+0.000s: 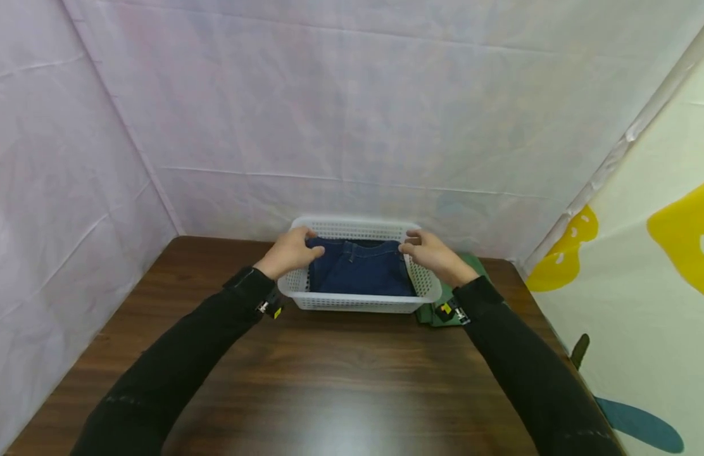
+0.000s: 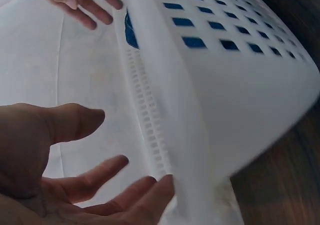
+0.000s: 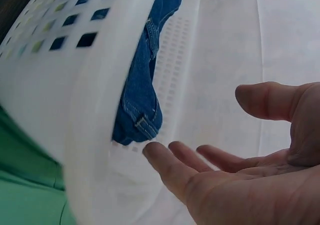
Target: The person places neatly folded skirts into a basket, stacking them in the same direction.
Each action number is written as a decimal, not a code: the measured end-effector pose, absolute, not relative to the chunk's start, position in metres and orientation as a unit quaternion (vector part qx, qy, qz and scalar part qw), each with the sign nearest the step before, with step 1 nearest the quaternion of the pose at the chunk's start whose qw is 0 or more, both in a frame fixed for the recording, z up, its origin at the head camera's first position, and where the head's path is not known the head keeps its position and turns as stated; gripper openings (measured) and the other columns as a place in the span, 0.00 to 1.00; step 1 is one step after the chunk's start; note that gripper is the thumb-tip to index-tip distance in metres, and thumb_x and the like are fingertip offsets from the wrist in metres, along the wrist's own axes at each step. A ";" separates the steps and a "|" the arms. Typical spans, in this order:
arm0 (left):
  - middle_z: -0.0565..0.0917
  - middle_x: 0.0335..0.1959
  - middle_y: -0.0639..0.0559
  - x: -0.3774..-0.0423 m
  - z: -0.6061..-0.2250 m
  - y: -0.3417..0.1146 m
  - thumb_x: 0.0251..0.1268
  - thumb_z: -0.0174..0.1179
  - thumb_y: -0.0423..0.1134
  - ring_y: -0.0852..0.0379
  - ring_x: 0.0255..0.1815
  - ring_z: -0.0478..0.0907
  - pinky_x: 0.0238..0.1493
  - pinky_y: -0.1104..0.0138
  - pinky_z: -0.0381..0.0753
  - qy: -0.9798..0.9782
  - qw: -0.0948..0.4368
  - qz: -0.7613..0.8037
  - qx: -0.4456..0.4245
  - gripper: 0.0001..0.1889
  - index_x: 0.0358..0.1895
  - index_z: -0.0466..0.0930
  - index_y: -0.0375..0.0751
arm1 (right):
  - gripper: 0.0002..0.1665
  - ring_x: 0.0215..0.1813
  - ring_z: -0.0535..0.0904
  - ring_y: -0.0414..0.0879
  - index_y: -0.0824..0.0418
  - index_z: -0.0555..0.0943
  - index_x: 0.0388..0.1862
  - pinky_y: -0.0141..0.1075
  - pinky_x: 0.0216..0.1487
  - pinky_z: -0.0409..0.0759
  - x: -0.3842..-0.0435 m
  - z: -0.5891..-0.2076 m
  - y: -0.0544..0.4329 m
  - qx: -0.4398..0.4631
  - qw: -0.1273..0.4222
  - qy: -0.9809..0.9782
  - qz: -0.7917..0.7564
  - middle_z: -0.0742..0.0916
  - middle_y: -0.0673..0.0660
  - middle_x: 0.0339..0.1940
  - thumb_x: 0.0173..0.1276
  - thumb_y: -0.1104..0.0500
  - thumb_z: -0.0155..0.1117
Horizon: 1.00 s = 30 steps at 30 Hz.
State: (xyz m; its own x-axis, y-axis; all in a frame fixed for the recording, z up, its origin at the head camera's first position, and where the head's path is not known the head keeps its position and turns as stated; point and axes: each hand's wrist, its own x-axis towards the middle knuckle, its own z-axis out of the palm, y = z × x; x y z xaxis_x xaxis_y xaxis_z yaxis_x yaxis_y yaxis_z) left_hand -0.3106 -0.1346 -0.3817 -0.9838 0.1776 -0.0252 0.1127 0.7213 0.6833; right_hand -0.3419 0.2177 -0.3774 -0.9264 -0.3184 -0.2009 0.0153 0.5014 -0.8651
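Note:
A white plastic basket (image 1: pixel 352 305) with perforated walls stands at the back of the table. Inside it lies a folded pair of dark blue jeans (image 1: pixel 363 269), waistband toward the back. My left hand (image 1: pixel 290 254) is over the basket's left end, thumb and fingers spread with nothing between them; in the left wrist view its fingertips (image 2: pixel 162 187) are right at the rim. Over the right end is my right hand (image 1: pixel 433 254), its thumb apart from loosely extended fingers. In the right wrist view those fingers (image 3: pixel 165 165) are close to the jeans' waistband corner (image 3: pixel 142 127), holding nothing.
Green folded fabric (image 1: pixel 437 313) lies on the table against the basket's right side, partly behind my right wrist. The brown wooden table (image 1: pixel 329 367) extends toward me. White cloth walls (image 1: pixel 352 126) rise behind and to the left; a patterned one (image 1: pixel 625 304) is on the right.

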 end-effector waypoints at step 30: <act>0.83 0.77 0.30 -0.246 -0.415 -0.183 0.89 0.69 0.45 0.32 0.66 0.87 0.53 0.42 0.91 0.942 -0.149 0.251 0.166 0.23 0.76 0.87 0.39 | 0.38 0.93 0.63 0.77 0.64 0.62 0.96 0.77 0.89 0.67 -0.299 -0.425 0.309 -0.153 -0.032 0.932 -0.328 0.68 0.75 0.94 0.97 0.52 0.58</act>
